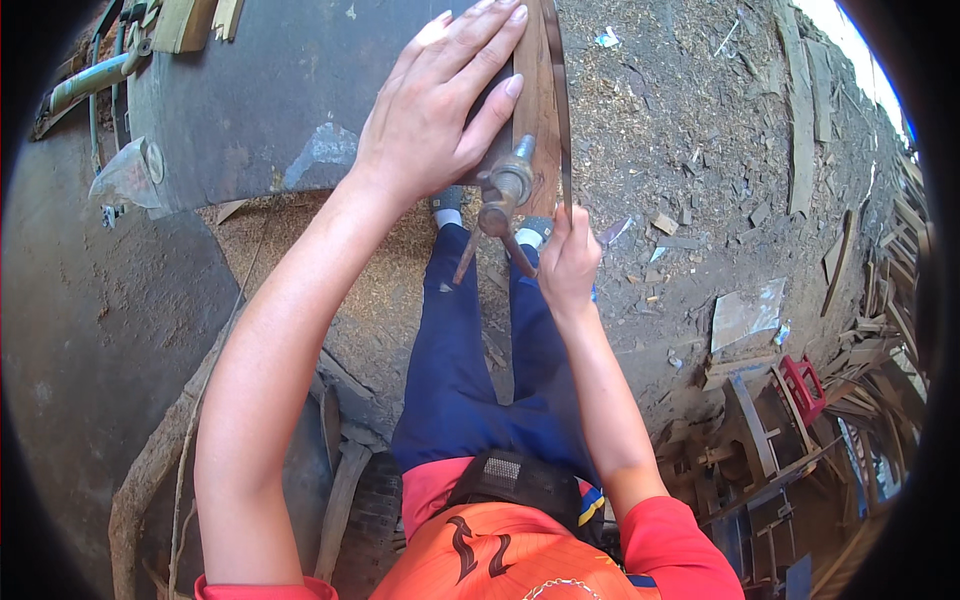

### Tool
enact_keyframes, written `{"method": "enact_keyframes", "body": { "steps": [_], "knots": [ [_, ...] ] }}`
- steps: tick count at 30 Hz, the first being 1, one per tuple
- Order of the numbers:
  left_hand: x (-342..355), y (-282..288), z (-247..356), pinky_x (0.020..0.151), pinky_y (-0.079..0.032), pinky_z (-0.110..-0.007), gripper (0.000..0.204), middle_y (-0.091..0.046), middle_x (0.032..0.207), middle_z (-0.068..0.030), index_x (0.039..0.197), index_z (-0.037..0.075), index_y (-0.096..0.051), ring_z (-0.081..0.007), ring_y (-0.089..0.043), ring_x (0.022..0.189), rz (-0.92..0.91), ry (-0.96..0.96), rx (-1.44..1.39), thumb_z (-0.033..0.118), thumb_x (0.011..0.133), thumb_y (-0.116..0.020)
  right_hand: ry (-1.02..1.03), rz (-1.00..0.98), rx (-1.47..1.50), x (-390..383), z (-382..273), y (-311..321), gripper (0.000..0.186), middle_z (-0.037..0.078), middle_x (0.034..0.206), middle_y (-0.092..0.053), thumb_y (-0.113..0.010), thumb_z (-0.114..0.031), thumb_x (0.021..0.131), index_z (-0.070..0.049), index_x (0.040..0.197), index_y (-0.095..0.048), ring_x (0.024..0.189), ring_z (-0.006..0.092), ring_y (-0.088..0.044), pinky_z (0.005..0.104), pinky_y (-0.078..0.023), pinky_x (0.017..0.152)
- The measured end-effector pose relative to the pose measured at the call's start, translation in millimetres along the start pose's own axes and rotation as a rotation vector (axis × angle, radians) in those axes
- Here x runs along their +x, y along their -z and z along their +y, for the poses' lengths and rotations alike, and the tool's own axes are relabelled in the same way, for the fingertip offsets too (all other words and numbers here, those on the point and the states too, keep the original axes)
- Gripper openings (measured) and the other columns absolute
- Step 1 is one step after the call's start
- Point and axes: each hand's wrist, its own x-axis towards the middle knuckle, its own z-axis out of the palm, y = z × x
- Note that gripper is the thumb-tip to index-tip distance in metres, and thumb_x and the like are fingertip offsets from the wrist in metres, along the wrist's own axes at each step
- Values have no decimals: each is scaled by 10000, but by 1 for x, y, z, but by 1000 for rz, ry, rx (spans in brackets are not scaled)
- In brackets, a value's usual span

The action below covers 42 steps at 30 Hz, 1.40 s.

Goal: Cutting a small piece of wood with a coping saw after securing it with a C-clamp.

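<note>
- Left hand (440, 105): laid palm down on the bench (260, 90), fingers outstretched and thumb spread from them; it grasps nothing. The tips of index finger and thumb reach the near edge of the wood; how firmly they press cannot be told.
- Right hand (570, 260): below and to the right of the left hand, curled into a fist around the lower end of the blade; the part inside the fist is hidden by the fingers.
- Blade (563, 110): thin, dark and long, rising from the right fist along the right side of the wood, beyond the picture's upper edge.
- Wood (541, 100): a brown length between the left hand and the blade, at the bench's right edge.
- Clamp (505, 190): metal, with a threaded screw, below the left thumb and just up-left of the right fist; its bar handle slants down on both sides.
- Trousers (455, 320): dark blue, below the clamp, between the two forearms.
- Floor (670, 130): strewn with shavings and chips, right of both hands.
- Board (748, 314): pale and flat, right of the right hand.
- Crate (802, 388): red, farther right and lower.
</note>
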Motion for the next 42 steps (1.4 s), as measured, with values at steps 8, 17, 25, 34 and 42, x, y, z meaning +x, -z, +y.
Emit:
{"method": "enact_keyframes", "body": {
  "steps": [8, 17, 25, 34, 42],
  "knots": [
    [0, 2, 2, 1255, -334, -505, 572, -480, 1615, -225, 1556, -46, -484, -361, -463, 1501, -23, 20, 23, 236, 1066, -575, 47, 44, 10, 22, -22, 3, 72, 213, 849, -660, -612, -18, 1047, -32, 1112, -584, 693, 449, -673, 491, -512, 583],
    [5, 3, 1, 1259, -326, -499, 574, -471, 1624, -222, 1561, -47, -478, -355, -457, 1507, 16, -27, 16, 231, 1068, -570, 47, 71, 11, 38, -35, 0, 63, 205, 858, -659, -622, -22, 1041, -35, 1093, -590, 717, 443, -688, 496, -519, 604],
    [1, 4, 4, 1257, -325, -496, 570, -474, 1620, -226, 1554, -54, -485, -353, -454, 1512, -37, 33, 25, 231, 1068, -570, 36, 74, -13, 28, -38, -4, 64, 213, 869, -672, -597, -20, 1054, -28, 1114, -578, 746, 455, -686, 495, -518, 583],
    [0, 6, 3, 1262, -321, -507, 562, -464, 1631, -222, 1559, -37, -488, -362, -450, 1513, -45, 36, 6, 225, 1068, -562, -20, 41, 15, 22, -42, -3, 110, 234, 853, -654, -598, 20, 1035, -20, 1133, -570, 714, 473, -664, 511, -502, 586],
    [-2, -7, -8, 1259, -326, -500, 557, -481, 1618, -221, 1546, -45, -501, -356, -462, 1504, 17, -15, -25, 227, 1065, -571, -6, 81, -4, -8, -18, -12, 124, 230, 851, -648, -604, 32, 1019, -13, 1130, -577, 711, 471, -652, 503, -496, 600]
  ]
}}
